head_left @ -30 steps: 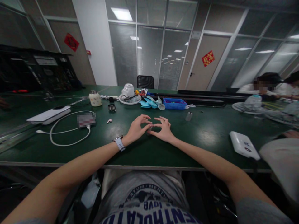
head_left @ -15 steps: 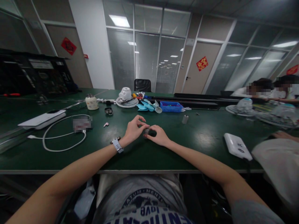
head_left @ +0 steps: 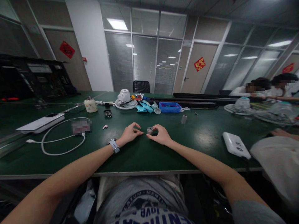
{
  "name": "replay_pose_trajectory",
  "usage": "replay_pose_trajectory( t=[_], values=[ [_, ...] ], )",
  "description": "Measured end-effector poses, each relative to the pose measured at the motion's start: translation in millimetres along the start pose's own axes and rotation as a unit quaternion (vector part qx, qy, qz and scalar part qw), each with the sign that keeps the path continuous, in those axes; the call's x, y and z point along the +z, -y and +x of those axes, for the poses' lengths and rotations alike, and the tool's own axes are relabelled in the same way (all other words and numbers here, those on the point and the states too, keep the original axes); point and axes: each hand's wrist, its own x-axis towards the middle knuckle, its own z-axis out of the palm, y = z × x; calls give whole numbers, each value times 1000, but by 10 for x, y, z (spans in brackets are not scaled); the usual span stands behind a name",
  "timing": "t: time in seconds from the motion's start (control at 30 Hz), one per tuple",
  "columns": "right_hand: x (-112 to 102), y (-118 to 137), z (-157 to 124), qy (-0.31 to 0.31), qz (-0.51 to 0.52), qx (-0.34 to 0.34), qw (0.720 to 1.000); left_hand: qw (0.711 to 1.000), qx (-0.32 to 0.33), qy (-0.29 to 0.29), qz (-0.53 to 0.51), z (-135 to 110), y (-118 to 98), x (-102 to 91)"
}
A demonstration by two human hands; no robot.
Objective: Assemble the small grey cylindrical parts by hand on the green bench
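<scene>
Metal cylinder (head_left: 149,130) in fingertip pinch of right hand (head_left: 163,135), left hand (head_left: 128,134) just beside, curved and spread.

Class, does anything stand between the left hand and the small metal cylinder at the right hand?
No object visibly stands between the left hand and the metal cylinder; the thumb of the right hand covers part of its lower front.

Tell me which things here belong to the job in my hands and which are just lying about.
Likely the job:
short grey metal cylinder, held in the right hand
second grey metal cylinder, farther right, possibly a related part

Apparently just lying about:
cream patterned bottle
small whitish earbud
white rounded rectangular device
</scene>
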Motion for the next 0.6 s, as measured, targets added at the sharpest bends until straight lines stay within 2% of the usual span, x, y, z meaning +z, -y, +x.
replay_pose_trajectory(
  t=[0.1, 0.2, 0.33, 0.4, 0.5, 0.6],
  values=[
    [-27, 13, 12, -1, -14, -1, 1000, 1000, -11, 17, -22, 28, 72, 53],
    [-115, -62, 114, -35, -47, 18, 998, 999, -12, 22, -31, 34, 77, 59],
    [-314, -425, 375, -117, -94, 112, 982, 999, -15, 26, -32, 26, 80, 42],
    [-398, -660, 484, -139, -124, 160, 969, 999, -10, 27, -36, 22, 94, 48],
    [-456, -937, 547, -140, -190, 193, 952, 998, -5, 29, -48, 33, 108, 71],
    [-440, -1059, 515, -106, -268, 171, 942, 998, -6, 29, -48, 74, 59, 30]
  ],
)
